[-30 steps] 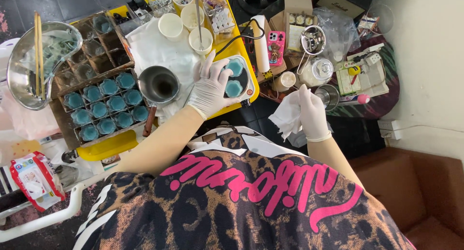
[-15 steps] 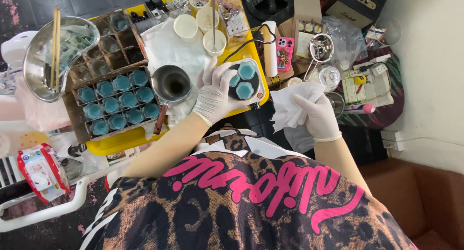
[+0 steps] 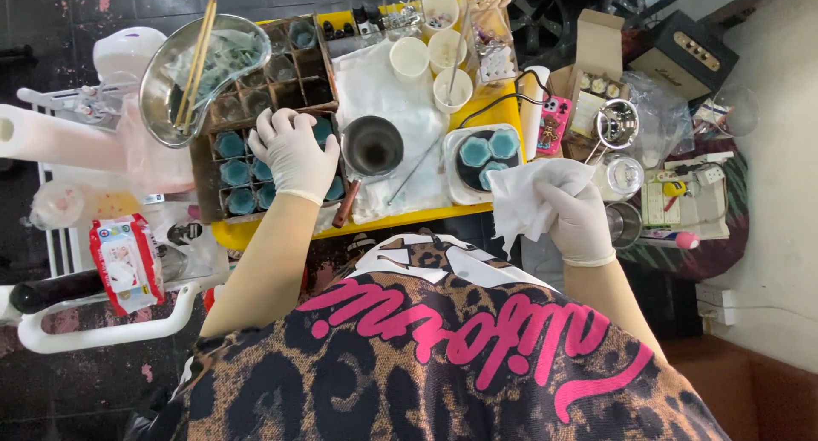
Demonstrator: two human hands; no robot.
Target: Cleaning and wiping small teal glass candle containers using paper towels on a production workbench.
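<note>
My gloved left hand (image 3: 294, 151) lies palm down on a brown compartment box (image 3: 204, 181) filled with teal cups (image 3: 230, 172). Its fingers cover the cups in the box's middle, and a teal rim shows beside the thumb; whether it grips one is hidden. To the right, my gloved right hand (image 3: 581, 224) is closed on a crumpled white tissue (image 3: 528, 194) just off the table's front edge. Between the hands stand a small dark pot (image 3: 372, 145) with a wooden handle and a white tray (image 3: 453, 164) holding three teal hexagonal cups (image 3: 475, 151).
A steel bowl (image 3: 170, 83) with chopsticks overhangs the box at the back left. White cups (image 3: 410, 57) and a white cloth (image 3: 383, 83) lie on the yellow table. Jars, a cardboard box (image 3: 596, 74) and a pink phone (image 3: 552, 121) crowd the right side; a wipes pack (image 3: 123, 262) lies left.
My left hand has moved left, from the teal cups on the white tray to the compartment box. My right hand still holds the tissue, now a little lower and nearer to me.
</note>
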